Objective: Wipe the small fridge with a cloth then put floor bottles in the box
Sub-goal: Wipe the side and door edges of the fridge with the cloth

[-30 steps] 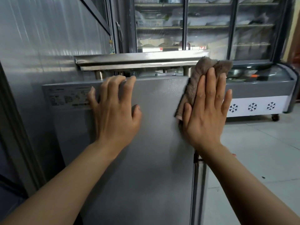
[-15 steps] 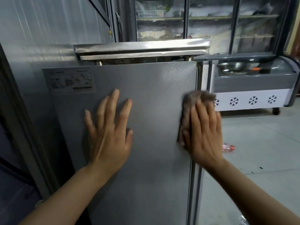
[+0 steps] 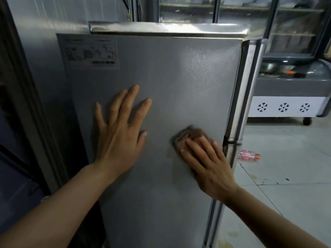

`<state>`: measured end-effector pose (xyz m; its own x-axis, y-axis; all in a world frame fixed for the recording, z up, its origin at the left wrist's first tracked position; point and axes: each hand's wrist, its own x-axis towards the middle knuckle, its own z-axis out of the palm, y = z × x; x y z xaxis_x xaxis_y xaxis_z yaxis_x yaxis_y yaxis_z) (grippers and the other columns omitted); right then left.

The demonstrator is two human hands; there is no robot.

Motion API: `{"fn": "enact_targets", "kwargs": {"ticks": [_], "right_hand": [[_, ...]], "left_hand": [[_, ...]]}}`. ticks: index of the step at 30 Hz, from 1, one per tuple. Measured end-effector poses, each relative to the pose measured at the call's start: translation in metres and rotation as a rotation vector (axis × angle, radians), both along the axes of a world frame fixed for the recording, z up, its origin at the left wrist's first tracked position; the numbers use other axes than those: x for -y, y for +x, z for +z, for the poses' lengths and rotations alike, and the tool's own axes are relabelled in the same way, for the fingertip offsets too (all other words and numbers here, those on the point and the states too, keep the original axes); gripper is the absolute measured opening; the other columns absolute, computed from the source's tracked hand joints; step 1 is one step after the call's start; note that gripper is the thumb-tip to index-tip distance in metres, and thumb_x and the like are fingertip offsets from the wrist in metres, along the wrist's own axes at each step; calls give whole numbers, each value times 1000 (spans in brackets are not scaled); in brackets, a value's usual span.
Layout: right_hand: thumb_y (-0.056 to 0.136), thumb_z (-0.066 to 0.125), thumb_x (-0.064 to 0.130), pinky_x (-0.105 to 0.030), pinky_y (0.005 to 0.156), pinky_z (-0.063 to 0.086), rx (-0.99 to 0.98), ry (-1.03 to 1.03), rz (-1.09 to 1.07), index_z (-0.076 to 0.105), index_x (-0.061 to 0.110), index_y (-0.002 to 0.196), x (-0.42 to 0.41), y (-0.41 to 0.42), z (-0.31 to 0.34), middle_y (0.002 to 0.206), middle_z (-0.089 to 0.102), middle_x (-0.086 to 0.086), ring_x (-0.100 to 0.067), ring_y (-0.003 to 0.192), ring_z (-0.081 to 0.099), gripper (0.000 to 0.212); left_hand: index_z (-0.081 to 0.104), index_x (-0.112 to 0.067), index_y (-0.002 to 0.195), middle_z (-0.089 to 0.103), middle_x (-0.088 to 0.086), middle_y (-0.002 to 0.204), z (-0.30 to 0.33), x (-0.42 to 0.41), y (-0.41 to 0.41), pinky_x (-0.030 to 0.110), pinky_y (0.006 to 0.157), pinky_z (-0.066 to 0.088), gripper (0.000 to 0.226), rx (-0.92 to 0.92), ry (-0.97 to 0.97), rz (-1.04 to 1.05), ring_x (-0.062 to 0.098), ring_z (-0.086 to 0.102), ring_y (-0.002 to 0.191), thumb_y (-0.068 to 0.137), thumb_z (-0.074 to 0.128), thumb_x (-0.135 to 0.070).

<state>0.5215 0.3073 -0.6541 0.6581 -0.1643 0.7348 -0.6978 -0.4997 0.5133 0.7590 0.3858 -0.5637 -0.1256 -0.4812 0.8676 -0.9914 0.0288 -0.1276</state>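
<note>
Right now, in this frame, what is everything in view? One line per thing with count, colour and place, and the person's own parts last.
small fridge: one, grey, centre, its side panel facing the camera
label: one, pale grey, upper left of the fridge panel
cloth: one, brown, on the fridge panel, lower right, under the fingers
bottle: one, clear with pink, lying on the floor right of the fridge
chest freezer: one, grey and white with snowflake marks, right background
glass-door cabinet: one, dark frame, behind the fridge
floor: pale tiles, right
left hand: one, flat on the fridge panel, fingers spread
right hand: one, presses the cloth against the panel
</note>
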Motion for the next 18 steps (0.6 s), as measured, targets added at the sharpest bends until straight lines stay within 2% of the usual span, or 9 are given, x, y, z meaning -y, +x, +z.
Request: {"fn": "enact_targets", "kwargs": {"ticks": [3,5,7,9,11,14,16,18], "right_hand": [[86,39,36,-41,117,4,194,-61,94,33,17,144,9,13,69,151,28,-8,-33,141,20,61],[86,35,39,-45,117,6,347,-114,80,32,14,145,17,26,110,153,28,-12,-36,142,17,64],[88,32,39,-48,117,8,419,-131,65,30,12,147,17,45,122,153,27,-14,-37,143,15,65],[88,36,36,-46,118,5,363,-103,81,27,13,148,10,61,95,155,24,-10,-34,145,11,65],[90,38,30,-43,118,3,172,-68,114,23,17,149,0,73,48,157,19,-2,-28,147,7,63],[92,34,22,-40,119,6,-97,-32,116,28,19,148,-11,76,-4,156,21,1,-24,147,11,56],[91,35,20,-40,117,8,-174,-44,120,32,20,146,-12,73,-6,153,24,2,-21,145,15,56],[89,38,21,-39,117,7,-151,-78,144,30,22,147,-10,73,18,153,23,3,-19,145,14,58]], "left_hand": [[36,-16,138,20,13,152,-15,-14,22,68,103,16,88,-52,-8,82,33,23,134,62,79,-23],[36,-13,137,22,16,151,-26,-23,40,68,102,16,88,-81,1,128,35,24,132,61,80,-21],[36,-14,137,23,16,151,-31,-27,54,69,102,16,88,-67,18,137,34,24,133,62,81,-21],[36,-16,137,23,15,152,-33,-27,59,68,102,16,88,-53,23,118,33,24,134,62,81,-22],[35,-17,139,22,13,152,-33,-26,58,68,102,17,88,-66,25,110,31,23,134,63,80,-23],[34,-19,140,22,12,153,-33,-28,58,68,102,19,87,-81,29,101,30,22,135,65,79,-24],[34,-19,140,23,12,153,-31,-30,61,67,103,20,86,-66,38,90,30,22,135,66,78,-26],[35,-21,138,24,12,153,-31,-32,66,66,103,20,86,-64,58,87,31,23,134,65,79,-28]]}}
